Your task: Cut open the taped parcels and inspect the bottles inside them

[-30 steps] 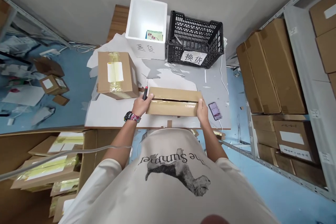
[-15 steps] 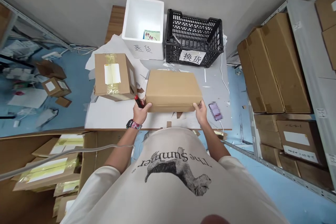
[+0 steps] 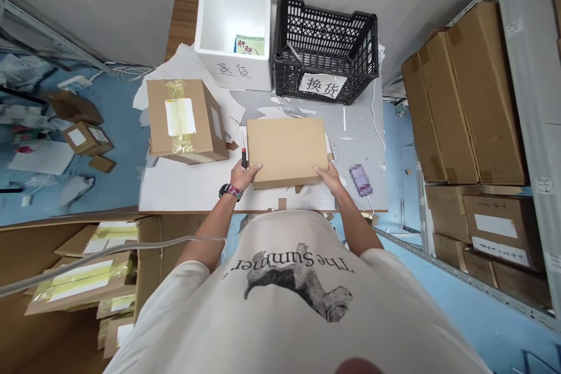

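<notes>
A plain brown cardboard box is between my two hands over the table's near side. My left hand grips its left near corner, thumb on top. The same hand also holds a slim tool with a red-and-black handle and a thin pointed metal end, which points away from me. At the right near corner, my right hand is closed on the box, with its thumb on the top face. The fingers underneath are hidden. Left of the box stands a taped carton with a white label.
A white foam box with a green printed packet inside and a black plastic crate stand at the back. A purple phone-like item lies at right. Cartons fill the right shelf; labelled parcels lie in a large box at left.
The box's top has levelled toward me, showing less of its near side. In my left hand the tool has swung from leaning left to pointing straight away. The view has shifted slightly.
</notes>
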`<act>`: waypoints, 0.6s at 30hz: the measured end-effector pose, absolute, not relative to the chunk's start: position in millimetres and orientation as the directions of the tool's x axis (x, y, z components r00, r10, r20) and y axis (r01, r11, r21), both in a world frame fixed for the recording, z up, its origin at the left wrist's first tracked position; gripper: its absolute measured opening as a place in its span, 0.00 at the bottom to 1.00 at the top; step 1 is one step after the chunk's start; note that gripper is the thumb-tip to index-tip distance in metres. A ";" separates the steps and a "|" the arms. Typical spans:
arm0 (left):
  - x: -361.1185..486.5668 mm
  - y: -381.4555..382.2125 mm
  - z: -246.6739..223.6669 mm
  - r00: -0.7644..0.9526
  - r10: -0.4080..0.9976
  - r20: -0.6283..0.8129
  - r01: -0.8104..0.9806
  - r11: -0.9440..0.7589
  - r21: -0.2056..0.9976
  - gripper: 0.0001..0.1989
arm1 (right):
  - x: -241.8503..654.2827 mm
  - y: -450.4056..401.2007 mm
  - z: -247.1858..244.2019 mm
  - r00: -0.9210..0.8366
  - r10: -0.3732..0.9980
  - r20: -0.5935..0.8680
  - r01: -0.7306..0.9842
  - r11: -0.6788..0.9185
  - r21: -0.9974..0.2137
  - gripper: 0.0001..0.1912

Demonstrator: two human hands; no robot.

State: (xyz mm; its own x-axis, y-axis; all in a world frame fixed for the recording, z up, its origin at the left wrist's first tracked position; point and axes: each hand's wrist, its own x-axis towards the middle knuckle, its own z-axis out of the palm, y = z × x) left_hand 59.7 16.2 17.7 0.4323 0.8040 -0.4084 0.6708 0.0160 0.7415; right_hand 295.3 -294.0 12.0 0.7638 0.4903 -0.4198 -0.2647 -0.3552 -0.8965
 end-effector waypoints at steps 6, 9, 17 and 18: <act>38.3 -13.6 15.3 0.498 0.814 -0.300 0.496 0.017 0.868 0.25 | 271.0 -315.4 8.1 0.824 0.461 -0.329 -0.278 -0.177 -0.944 0.57; 1.6 -41.0 10.4 0.496 0.801 -0.334 0.485 0.064 0.872 0.25 | 233.2 -339.4 -0.1 0.849 0.387 -0.360 -0.325 -0.155 -0.933 0.52; -55.5 -58.9 -1.9 0.339 0.667 -0.664 0.458 0.500 0.735 0.26 | 205.0 -387.1 8.7 0.602 0.322 -0.730 -0.722 -0.170 -0.671 0.31; -54.5 -56.4 -2.1 0.324 0.652 -0.685 0.429 0.544 0.721 0.27 | 209.8 -385.7 12.1 0.556 0.365 -0.747 -0.743 -0.185 -0.643 0.32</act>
